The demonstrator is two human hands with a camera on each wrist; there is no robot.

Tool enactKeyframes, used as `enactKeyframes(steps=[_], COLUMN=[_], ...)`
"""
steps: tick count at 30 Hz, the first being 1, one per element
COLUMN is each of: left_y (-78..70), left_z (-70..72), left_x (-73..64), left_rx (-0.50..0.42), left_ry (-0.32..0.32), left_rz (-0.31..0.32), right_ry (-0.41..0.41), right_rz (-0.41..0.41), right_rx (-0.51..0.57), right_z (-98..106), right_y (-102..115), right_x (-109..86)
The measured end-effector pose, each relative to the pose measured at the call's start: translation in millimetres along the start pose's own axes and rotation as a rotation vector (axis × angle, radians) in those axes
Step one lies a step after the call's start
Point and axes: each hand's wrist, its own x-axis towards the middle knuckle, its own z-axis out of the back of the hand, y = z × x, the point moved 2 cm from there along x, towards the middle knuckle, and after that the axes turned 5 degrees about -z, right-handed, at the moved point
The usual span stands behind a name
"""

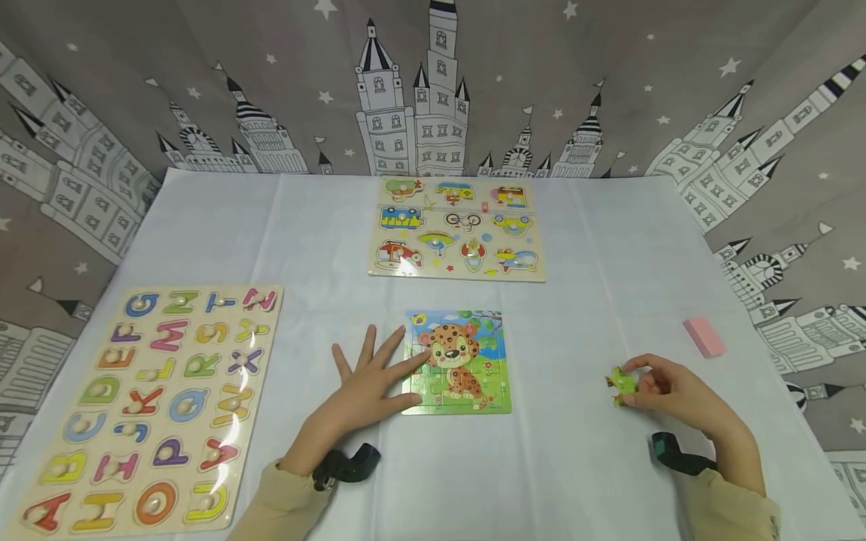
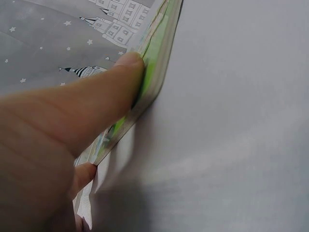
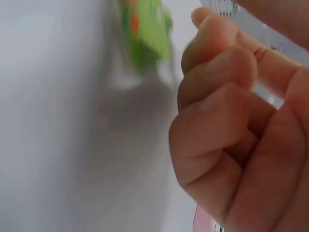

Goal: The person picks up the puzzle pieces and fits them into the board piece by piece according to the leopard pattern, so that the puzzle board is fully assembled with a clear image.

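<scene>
A square jigsaw puzzle with a spotted leopard cub lies in the middle of the white table. My left hand spreads its fingers at the puzzle's left side, with the index fingertip over the picture and the thumb at the lower left edge. In the left wrist view the thumb touches the board's green border. Off to the right, my right hand pinches a small green puzzle piece between thumb and index finger. The right wrist view shows the piece blurred and the other fingers curled.
A wooden alphabet board with knobbed letters covers the left of the table. Behind the jigsaw lies a vehicle peg board. A pink block sits beyond my right hand. A grey castle-print cloth hangs behind the table.
</scene>
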Motion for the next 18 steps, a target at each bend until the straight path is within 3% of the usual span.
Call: enactKeyframes(steps=[4, 18], left_y=[0.0, -0.6], left_z=[0.3, -0.1], left_x=[-0.1, 0.5], left_rx=[-0.007, -0.009], left_ry=[0.002, -0.007], left_rz=[0.003, -0.005], right_ry=[-0.009, -0.103], right_rz=[-0.043, -0.031], right_rx=[-0.012, -0.098], right_z=[3.9, -0.5], right_y=[-9.6, -5.9], right_x=[-4.3, -5.2])
